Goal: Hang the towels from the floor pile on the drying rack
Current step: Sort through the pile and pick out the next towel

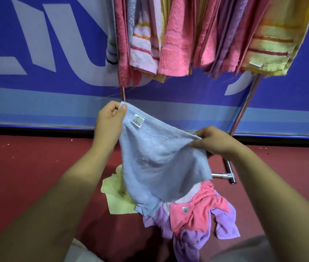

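Holds a light blue towel (159, 157) up between both hands, above the floor pile (187, 216) and on the near side of the drying rack (242, 110). Pinches the towel's upper left corner with the left hand (110, 122), thumb pressed over the hem, just beside a small white label (137, 121) sewn to that edge. Pinches the same top edge further right with the right hand (214, 140), fingers curled round a fold of cloth. Holds the two hands well apart, the left one higher and farther, with the top edge sloping down to the right and sagging a little between them. Lets the rest of the towel hang, its lower end over the top of the pile; touching or just clear, cannot tell.

Underneath, on the dark red floor (27, 167): a crumpled heap with a pale yellow towel (112, 195) at the left, a pink towel (199, 212) in the middle and purple towels (225, 225) at the right and near side.

Beyond the hands: slanting metal legs of the rack, down to a chrome foot (223, 175) on the floor at the right. Along the far top: a crowded row of hung towels (174, 44) in pink, striped white, lilac and yellow, pressed against one another. Behind those, a blue banner (36, 87) with big pale letters.
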A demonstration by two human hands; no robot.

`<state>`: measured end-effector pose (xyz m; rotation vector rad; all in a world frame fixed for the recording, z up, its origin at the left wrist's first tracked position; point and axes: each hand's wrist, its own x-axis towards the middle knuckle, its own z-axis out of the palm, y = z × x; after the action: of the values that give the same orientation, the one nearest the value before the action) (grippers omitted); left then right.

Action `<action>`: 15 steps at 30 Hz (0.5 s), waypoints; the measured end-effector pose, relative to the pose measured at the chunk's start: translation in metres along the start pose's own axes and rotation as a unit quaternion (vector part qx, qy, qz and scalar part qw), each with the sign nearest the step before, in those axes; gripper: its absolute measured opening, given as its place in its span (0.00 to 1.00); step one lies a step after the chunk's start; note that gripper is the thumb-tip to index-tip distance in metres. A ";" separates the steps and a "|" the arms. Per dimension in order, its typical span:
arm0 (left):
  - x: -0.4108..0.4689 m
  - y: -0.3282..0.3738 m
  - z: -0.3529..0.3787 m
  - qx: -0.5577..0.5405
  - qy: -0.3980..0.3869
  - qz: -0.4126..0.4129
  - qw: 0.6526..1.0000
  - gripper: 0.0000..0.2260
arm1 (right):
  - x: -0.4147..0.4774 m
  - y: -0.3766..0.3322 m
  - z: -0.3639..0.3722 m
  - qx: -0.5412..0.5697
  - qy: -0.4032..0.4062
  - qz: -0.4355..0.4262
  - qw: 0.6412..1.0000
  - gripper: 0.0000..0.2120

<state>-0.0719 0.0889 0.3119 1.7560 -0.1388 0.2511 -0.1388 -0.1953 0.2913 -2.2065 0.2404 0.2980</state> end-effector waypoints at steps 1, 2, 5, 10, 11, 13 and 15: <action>0.000 -0.001 0.000 0.022 -0.006 0.006 1.000 0.15 | -0.002 -0.004 0.001 0.087 -0.005 -0.005 0.996 0.04; -0.001 0.000 0.001 0.039 -0.013 0.014 0.999 0.15 | -0.004 -0.008 0.003 0.164 -0.008 -0.015 0.986 0.02; -0.005 0.005 0.007 0.057 -0.039 0.033 0.997 0.12 | -0.009 -0.022 0.004 0.311 0.014 -0.068 0.948 0.13; -0.012 0.008 0.012 0.050 -0.147 0.063 0.986 0.11 | -0.023 -0.043 0.003 0.452 -0.029 -0.125 0.883 0.13; -0.014 0.010 0.014 0.064 -0.168 0.074 0.981 0.13 | -0.027 -0.047 0.003 0.470 -0.044 -0.126 0.873 0.13; -0.021 0.017 0.020 0.087 -0.213 0.084 0.970 0.13 | -0.030 -0.050 0.007 0.499 -0.070 -0.128 0.854 0.12; -0.028 0.019 0.026 0.085 -0.266 0.073 0.958 0.06 | -0.032 -0.052 0.012 0.512 -0.084 -0.127 0.845 0.14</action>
<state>-0.1012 0.0586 0.3181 1.9524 -0.6533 -0.1152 -0.1559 -0.1524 0.3330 -1.1148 -0.0133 0.1486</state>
